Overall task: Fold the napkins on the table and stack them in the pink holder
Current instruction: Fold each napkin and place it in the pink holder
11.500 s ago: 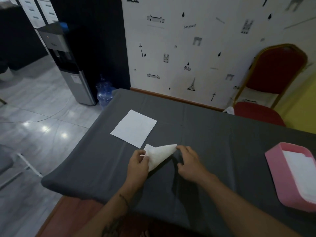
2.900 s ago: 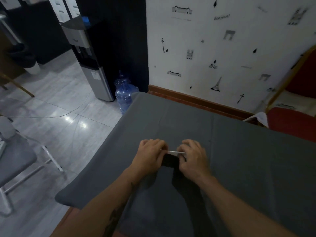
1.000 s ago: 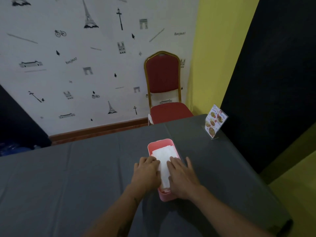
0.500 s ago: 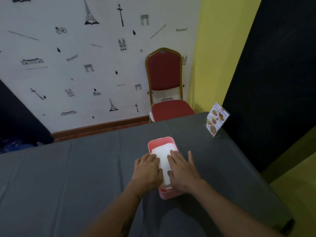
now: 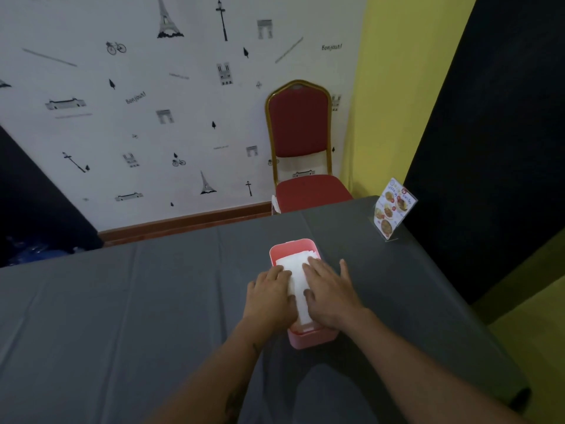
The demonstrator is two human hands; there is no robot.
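Observation:
The pink holder stands on the grey table, a little right of centre. White folded napkins lie stacked inside it. My left hand rests flat over the holder's left side, fingers on the napkins. My right hand lies flat over the right side, fingers spread on the stack and the rim. Neither hand grips anything. The hands hide the near part of the stack.
A menu card in a clear stand sits at the table's far right corner. A red chair with a gold frame stands behind the table against the patterned wall. The table's right edge runs close to the holder.
Earlier both hands folded a napkin at the table's left end. In the last second the hands stay pressed on the stack in the holder, with only a slight shift of the view.

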